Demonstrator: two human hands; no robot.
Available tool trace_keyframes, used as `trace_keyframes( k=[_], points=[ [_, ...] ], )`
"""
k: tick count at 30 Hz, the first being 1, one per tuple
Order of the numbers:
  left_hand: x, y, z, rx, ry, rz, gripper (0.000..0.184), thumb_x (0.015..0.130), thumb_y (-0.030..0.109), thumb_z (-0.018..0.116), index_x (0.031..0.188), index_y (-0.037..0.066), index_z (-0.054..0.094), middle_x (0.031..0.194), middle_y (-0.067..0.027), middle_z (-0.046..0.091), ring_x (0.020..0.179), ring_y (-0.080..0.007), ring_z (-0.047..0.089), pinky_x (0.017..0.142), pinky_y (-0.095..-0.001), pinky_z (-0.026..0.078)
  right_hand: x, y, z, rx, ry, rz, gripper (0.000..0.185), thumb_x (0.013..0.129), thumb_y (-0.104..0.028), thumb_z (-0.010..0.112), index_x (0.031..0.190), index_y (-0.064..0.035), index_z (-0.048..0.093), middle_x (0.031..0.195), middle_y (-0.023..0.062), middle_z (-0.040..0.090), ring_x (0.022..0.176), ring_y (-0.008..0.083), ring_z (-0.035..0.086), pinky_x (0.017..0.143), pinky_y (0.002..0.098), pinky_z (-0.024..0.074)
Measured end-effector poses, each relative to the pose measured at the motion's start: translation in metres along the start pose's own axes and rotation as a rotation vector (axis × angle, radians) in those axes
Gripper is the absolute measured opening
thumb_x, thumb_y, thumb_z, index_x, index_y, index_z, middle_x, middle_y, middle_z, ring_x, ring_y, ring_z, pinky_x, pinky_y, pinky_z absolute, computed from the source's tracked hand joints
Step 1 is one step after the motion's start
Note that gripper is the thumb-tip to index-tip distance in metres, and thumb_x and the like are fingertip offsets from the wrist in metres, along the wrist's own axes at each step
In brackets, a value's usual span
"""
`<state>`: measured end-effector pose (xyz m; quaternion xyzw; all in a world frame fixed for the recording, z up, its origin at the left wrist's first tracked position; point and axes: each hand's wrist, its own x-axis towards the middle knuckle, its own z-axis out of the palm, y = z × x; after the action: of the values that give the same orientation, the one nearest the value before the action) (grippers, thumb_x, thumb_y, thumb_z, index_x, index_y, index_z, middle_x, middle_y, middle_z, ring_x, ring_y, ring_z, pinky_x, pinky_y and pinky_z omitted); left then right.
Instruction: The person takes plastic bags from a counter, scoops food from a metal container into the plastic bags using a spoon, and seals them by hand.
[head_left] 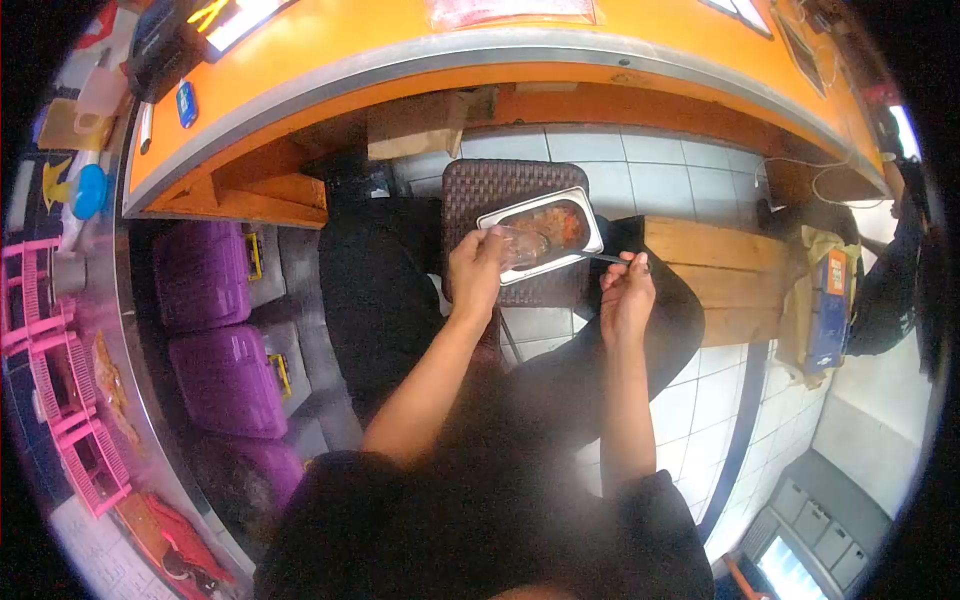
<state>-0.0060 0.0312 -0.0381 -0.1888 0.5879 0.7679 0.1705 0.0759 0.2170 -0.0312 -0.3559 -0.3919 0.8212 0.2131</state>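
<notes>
A metal food pan [590,206] with chopped reddish and pale food [562,226] sits on a brown woven-top stool [480,180] between the knees. My left hand [477,272] is closed on a small clear plastic container [524,246], tilted over the pan's near left part; whether it is a cup or a bag is hard to tell. My right hand [627,296] pinches the dark handle of a spoon [603,258] at the pan's right edge. The spoon's handle points left toward the clear container, and its bowl is not clearly visible.
An orange counter [360,45] curves across the front. Purple-lidded boxes [205,275] stand on the left, pink racks [70,380] beyond them. On the right are a wooden bench [715,275] and a blue-and-orange box [830,310] in brown paper.
</notes>
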Motion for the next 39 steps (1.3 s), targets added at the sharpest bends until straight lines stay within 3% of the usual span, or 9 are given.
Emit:
trace_keyframes(
  k=[5, 9, 11, 14, 15, 18, 24, 27, 39],
  points=[
    [0.008, -0.008, -0.007, 0.278, -0.036, 0.098, 0.028, 0.096, 0.025, 0.059, 0.097, -0.003, 0.063, 0.087, -0.0099, 0.067, 0.073, -0.0145, 0.064, 0.069, -0.0272, 0.052, 0.001, -0.005, 0.002, 0.013, -0.096, -0.027, 0.029, 0.100, -0.032, 0.049, 0.098, -0.0039, 0.056, 0.070, 0.0045, 0.059, 0.062, 0.0130, 0.052, 0.060, 0.0262, 0.0425],
    [-0.005, 0.009, -0.006, -0.117, -0.242, -0.150, 0.030, 0.095, 0.029, 0.058, 0.105, 0.001, 0.062, 0.095, -0.0083, 0.066, 0.083, -0.0165, 0.064, 0.075, -0.0315, 0.053, -0.016, -0.023, 0.012, -0.158, -0.205, -0.201, 0.037, 0.099, -0.036, 0.051, 0.096, -0.0003, 0.059, 0.075, 0.0074, 0.062, 0.065, 0.0140, 0.058, 0.060, 0.0281, 0.0471],
    [-0.002, 0.007, -0.006, -0.257, -0.296, -0.248, 0.031, 0.095, 0.030, 0.059, 0.108, 0.002, 0.061, 0.100, -0.0074, 0.066, 0.087, -0.0178, 0.064, 0.080, -0.0337, 0.053, -0.033, -0.037, 0.020, -0.535, -0.405, -0.465, 0.038, 0.100, -0.035, 0.050, 0.093, 0.0013, 0.060, 0.079, 0.0094, 0.064, 0.069, 0.0157, 0.060, 0.063, 0.0291, 0.0492],
    [0.001, 0.001, -0.004, -0.534, -0.332, -0.365, 0.032, 0.096, 0.032, 0.056, 0.111, 0.004, 0.059, 0.103, -0.0081, 0.065, 0.090, -0.0194, 0.064, 0.081, -0.0340, 0.054, -0.055, -0.068, 0.039, -0.941, -0.695, -0.794, 0.017, 0.086, -0.016, 0.065, 0.094, -0.0013, 0.062, 0.082, 0.0107, 0.064, 0.072, 0.0234, 0.062, 0.066, 0.0326, 0.0513],
    [-0.001, 0.007, 0.000, -0.589, -0.348, -0.401, 0.029, 0.097, 0.031, 0.055, 0.112, 0.006, 0.057, 0.100, -0.0078, 0.064, 0.088, -0.0190, 0.064, 0.080, -0.0358, 0.056, -0.061, -0.073, 0.045, -1.080, -0.854, -0.993, 0.017, 0.079, -0.010, 0.070, 0.094, -0.0029, 0.063, 0.082, 0.0107, 0.064, 0.072, 0.0258, 0.062, 0.066, 0.0339, 0.0514],
    [-0.003, 0.009, 0.003, -0.689, -0.385, -0.442, 0.025, 0.097, 0.029, 0.053, 0.113, 0.010, 0.055, 0.097, -0.0067, 0.064, 0.085, -0.0185, 0.064, 0.080, -0.0378, 0.057, -0.075, -0.087, 0.059, -1.139, -1.001, -1.072, 0.027, 0.069, -0.006, 0.074, 0.094, -0.0044, 0.065, 0.083, 0.0106, 0.063, 0.075, 0.0284, 0.063, 0.065, 0.0357, 0.0516],
    [0.002, -0.004, -0.004, -0.793, -0.428, -0.453, 0.019, 0.098, 0.027, 0.051, 0.111, 0.015, 0.056, 0.093, -0.0057, 0.065, 0.084, -0.0193, 0.066, 0.079, -0.0385, 0.057, -0.078, -0.083, 0.049, -1.039, -0.932, -1.169, 0.025, 0.077, -0.019, 0.073, 0.093, -0.0029, 0.064, 0.081, 0.0107, 0.062, 0.073, 0.0271, 0.063, 0.061, 0.0354, 0.0514],
    [-0.002, 0.007, -0.005, -0.767, -0.416, -0.472, 0.025, 0.096, 0.030, 0.055, 0.106, 0.007, 0.059, 0.096, -0.0077, 0.063, 0.085, -0.0202, 0.064, 0.077, -0.0363, 0.056, -0.083, -0.088, 0.052, -1.013, -0.873, -1.199, 0.024, 0.082, -0.024, 0.070, 0.091, -0.0017, 0.064, 0.079, 0.0109, 0.063, 0.070, 0.0276, 0.064, 0.060, 0.0354, 0.0517],
    [-0.008, 0.031, 0.004, -0.769, -0.409, -0.470, 0.039, 0.093, 0.041, 0.057, 0.111, 0.006, 0.054, 0.098, -0.0086, 0.062, 0.087, -0.0231, 0.063, 0.078, -0.0379, 0.055, -0.081, -0.085, 0.042, -0.887, -0.719, -1.123, 0.031, 0.095, -0.028, 0.057, 0.087, 0.0013, 0.061, 0.078, 0.0133, 0.065, 0.068, 0.0260, 0.064, 0.062, 0.0351, 0.0520]
  ],
)
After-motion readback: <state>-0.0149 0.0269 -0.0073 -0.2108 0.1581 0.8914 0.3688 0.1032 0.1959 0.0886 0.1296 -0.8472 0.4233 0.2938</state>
